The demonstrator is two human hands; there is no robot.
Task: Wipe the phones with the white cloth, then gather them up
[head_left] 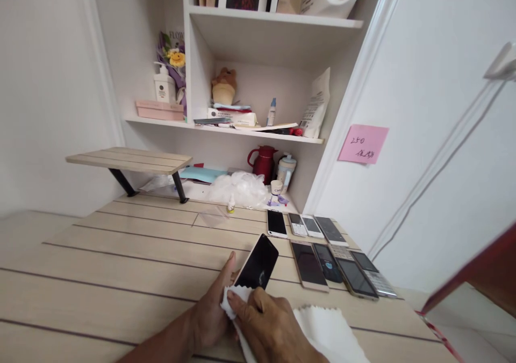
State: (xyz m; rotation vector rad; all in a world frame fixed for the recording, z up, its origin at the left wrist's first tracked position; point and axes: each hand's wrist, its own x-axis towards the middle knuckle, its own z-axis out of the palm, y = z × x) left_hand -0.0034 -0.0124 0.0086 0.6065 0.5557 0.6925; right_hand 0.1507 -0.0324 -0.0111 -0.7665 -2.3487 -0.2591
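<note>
A smartphone [258,263] with a black screen is tilted up in front of me over the slatted table. Around its left edge and underside, my left hand [212,312] is closed, its thumb along the side. My right hand [268,320] pinches a white cloth [328,333] with a zigzag edge and presses a fold of it against the lower part of the screen. The rest of the cloth hangs out to the right beneath that hand. The phone's lower end is hidden by the cloth and fingers.
Several phones lie in rows at the right, among them a rose-gold phone [309,266] and a white phone [276,223]. A small bottle [231,204] stands behind a clear plastic sheet [212,218]. A raised wooden stand [129,159] is at the left; a red jug [264,164] sits under the shelves.
</note>
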